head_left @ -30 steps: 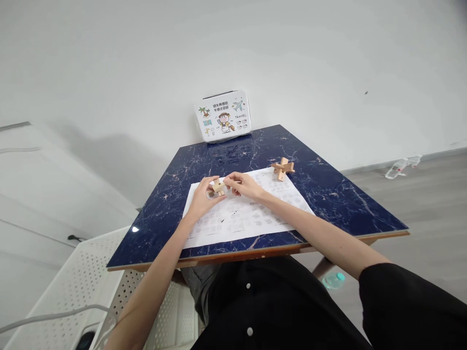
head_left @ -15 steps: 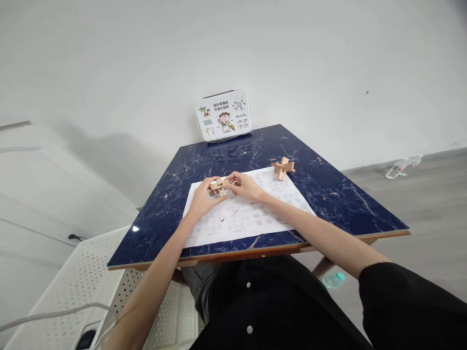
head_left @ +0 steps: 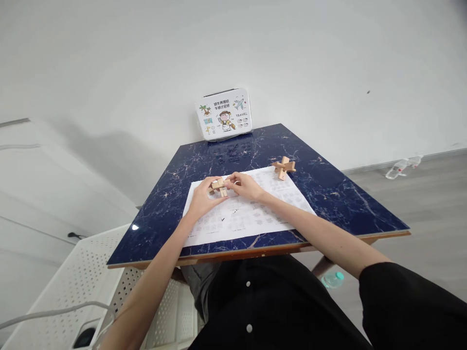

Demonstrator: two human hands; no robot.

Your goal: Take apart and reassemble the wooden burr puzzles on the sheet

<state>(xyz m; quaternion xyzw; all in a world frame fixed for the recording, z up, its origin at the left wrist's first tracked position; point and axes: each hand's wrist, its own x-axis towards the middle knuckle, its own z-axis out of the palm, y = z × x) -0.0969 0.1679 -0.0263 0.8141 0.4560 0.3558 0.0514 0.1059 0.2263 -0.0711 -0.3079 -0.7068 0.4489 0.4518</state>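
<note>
Between my two hands sits a small wooden interlocking puzzle of pale blocks, held over a printed sheet. My left hand grips its left side, thumb along the near edge and fingers behind. On its right side, the fingers and thumb of my right hand are pinched. Parts of the blocks are hidden behind the fingers. A second wooden puzzle, shaped like a crossed star of sticks, rests at the sheet's far right corner, apart from both hands.
The blue marbled table has a wooden front edge. At its back a white case with cartoon prints leans on the wall. A white perforated cabinet with a cable stands at lower left. Plastic bottles lie on the floor at right.
The top block of the puzzle in my hands now sits lower, more level with the others. Both hands stay nearly in place.
</note>
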